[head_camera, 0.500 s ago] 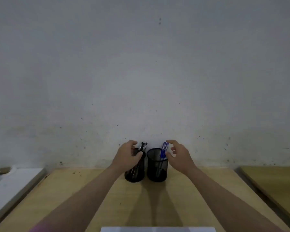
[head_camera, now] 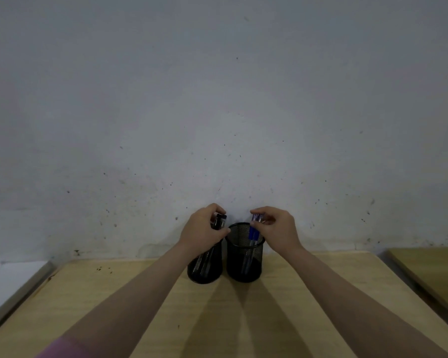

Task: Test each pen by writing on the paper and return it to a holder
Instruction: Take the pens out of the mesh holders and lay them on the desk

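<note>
Two black mesh pen holders stand side by side at the far edge of the wooden table, against the wall. The left holder (head_camera: 204, 270) contains black pens (head_camera: 220, 220), and my left hand (head_camera: 203, 232) grips their tops. The right holder (head_camera: 245, 254) contains blue pens (head_camera: 252, 232). My right hand (head_camera: 274, 227) pinches the top of the blue pens with thumb and fingers. No paper shows in this view.
The wooden table (head_camera: 217, 319) stretches toward me under both forearms. A white board (head_camera: 8, 282) lies at the left, and a second wooden surface (head_camera: 432, 270) sits at the right across a gap. A speckled wall rises behind the holders.
Both hands have closed in on the pen tops; my right fingers now pinch the blue pens. The view has tilted up, so the paper's edge at the bottom is gone.
</note>
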